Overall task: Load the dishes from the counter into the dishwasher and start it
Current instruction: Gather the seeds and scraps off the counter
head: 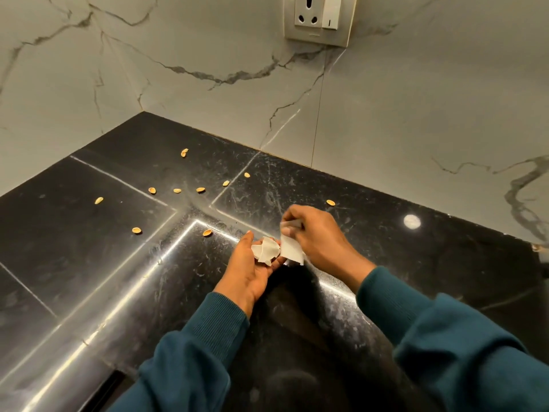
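Observation:
My left hand (249, 267) lies palm up just above the black counter (89, 221), cupping several white paper scraps (265, 250) in its fingers. My right hand (315, 236) is beside it on the right and pinches another white paper piece (292, 248) between thumb and fingers, its lower edge hanging over the left palm. No dishes or dishwasher are in view.
Several pistachio shells lie scattered on the counter, such as one shell (207, 232) near my left hand and another shell (184, 152) by the wall corner. Marble-pattern walls (208, 69) close the back; a wall socket (319, 17) sits up high.

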